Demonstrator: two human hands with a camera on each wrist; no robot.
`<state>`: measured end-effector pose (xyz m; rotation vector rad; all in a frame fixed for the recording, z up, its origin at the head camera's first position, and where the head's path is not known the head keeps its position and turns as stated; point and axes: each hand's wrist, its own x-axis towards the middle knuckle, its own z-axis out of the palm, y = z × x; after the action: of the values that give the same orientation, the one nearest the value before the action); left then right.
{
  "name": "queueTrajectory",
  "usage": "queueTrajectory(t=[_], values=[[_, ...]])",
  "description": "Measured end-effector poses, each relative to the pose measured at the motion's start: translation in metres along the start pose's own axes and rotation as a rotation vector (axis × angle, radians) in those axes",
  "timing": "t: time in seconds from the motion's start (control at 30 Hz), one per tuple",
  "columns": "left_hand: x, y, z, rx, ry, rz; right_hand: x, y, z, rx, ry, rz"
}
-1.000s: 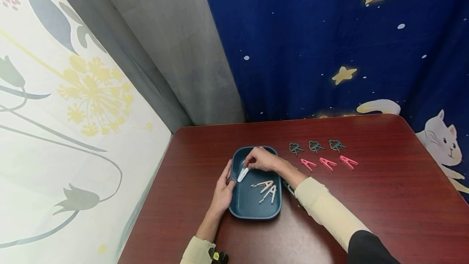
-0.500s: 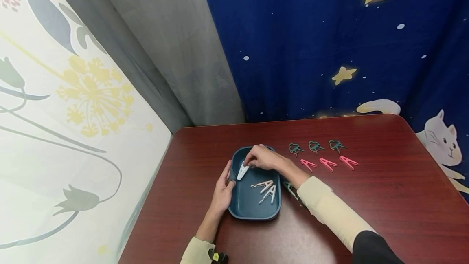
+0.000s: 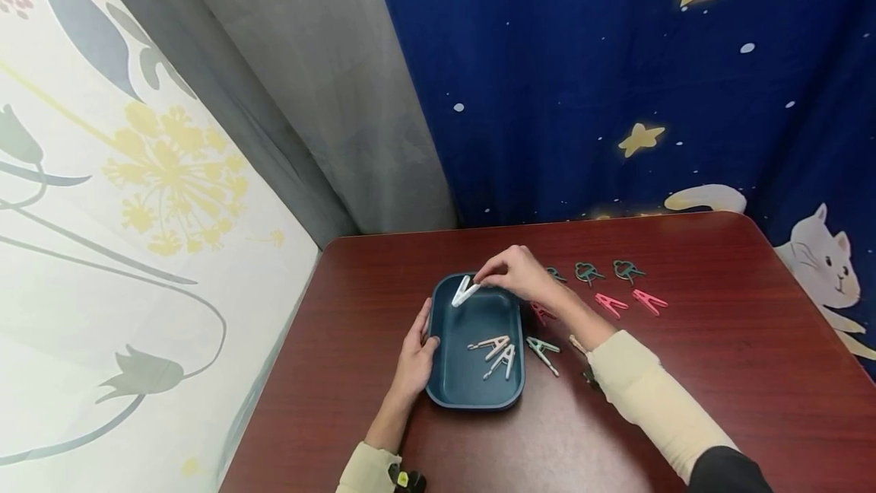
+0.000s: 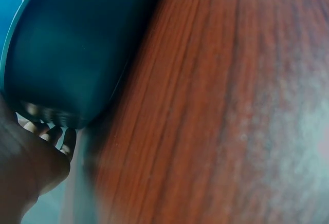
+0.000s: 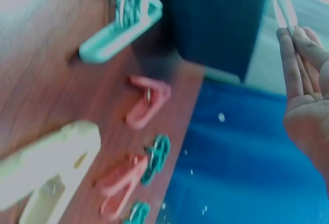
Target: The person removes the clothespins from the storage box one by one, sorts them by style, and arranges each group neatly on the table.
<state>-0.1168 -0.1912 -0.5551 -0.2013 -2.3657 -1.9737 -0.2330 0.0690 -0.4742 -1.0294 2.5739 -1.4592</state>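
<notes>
My right hand (image 3: 516, 274) pinches a white clothespin (image 3: 464, 293) by one end over the far part of a dark blue tray (image 3: 455, 379). In the right wrist view the thumb and fingers meet on the same clothespin (image 5: 281, 8). At the tray's left side, my left hand (image 3: 414, 356) grips the rim, thumb on top and fingers along the outer wall. The left wrist view shows its fingertips (image 4: 67, 144) at the tray wall. Inside the tray lie a beige clothespin (image 3: 490, 343) and a white clothespin (image 3: 509, 362), close together.
Right of the tray lies a mint-green clothespin (image 3: 542, 354). A cream clothespin (image 5: 56, 167) is partly hidden by my right arm in the head view. Beyond are pink clothespins (image 3: 611, 304) and green wire-like clips (image 3: 626, 271) in rows. Curtains hang behind the table (image 3: 684, 371).
My right hand has moved away from the tray's left side, toward its far right corner, carrying the white clothespin, which has turned. The mint-green clothespin has come into full view. My left hand stays put.
</notes>
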Motion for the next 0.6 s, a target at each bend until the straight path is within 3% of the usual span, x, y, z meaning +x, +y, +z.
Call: queueTrajectory(t=[0.3,0.6], values=[[-0.001,0.000,-0.001,-0.012,-0.002,0.010,-0.034,0.002,-0.053,0.071,0.263,0.087],[-0.001,-0.001,0.000,-0.016,-0.010,0.009,-0.079,0.011,-0.078,0.049,0.450,0.202]])
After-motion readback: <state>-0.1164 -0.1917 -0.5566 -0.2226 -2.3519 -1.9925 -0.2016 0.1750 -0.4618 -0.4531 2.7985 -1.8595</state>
